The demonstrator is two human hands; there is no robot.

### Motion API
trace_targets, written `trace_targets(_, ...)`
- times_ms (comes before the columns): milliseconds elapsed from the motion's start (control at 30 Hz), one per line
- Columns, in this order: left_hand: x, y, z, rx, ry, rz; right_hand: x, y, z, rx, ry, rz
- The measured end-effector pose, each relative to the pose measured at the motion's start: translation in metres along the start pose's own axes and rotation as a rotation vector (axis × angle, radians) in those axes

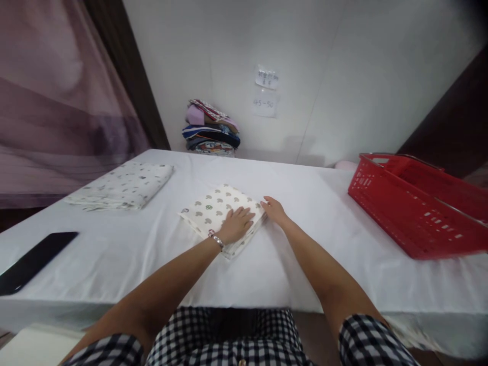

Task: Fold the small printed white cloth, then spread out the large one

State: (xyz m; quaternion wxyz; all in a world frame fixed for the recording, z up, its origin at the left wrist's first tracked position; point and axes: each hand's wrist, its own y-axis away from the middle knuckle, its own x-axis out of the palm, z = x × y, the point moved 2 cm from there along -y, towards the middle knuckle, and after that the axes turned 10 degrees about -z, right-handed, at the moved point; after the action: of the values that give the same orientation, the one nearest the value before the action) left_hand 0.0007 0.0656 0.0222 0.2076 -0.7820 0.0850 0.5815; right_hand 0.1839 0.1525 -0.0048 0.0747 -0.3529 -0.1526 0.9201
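Note:
A folded cream cloth with a small mushroom print (213, 208) lies in the middle of the white-covered table (297, 254). My left hand (237, 223) rests flat on its near right part, fingers spread, a bracelet on the wrist. My right hand (273, 209) touches the cloth's right edge with its fingertips. Neither hand holds anything.
A second folded printed cloth (124, 185) lies at the left. A black flat object (32, 260) sits at the table's near left edge. A red plastic basket (415, 206) stands at the right. A stack of folded fabrics (211, 127) leans at the back wall.

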Motion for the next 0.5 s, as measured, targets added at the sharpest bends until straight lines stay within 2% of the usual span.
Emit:
trace_targets(133,-0.003,0.016,-0.013,0.046,0.005,-0.075,0.009,-0.002,0.015,0.017,0.076,0.145)
trace_targets(267,0.004,0.048,-0.017,0.088,-0.066,-0.196,0.002,0.007,0.017,0.018,0.127,0.233)
trace_targets(367,0.005,0.081,-0.012,0.175,-0.090,-0.215,-0.014,0.042,0.009,0.116,0.141,0.291)
trace_targets(500,-0.009,0.122,-0.008,0.257,-0.017,-0.217,-0.041,0.108,0.003,0.211,0.104,0.296)
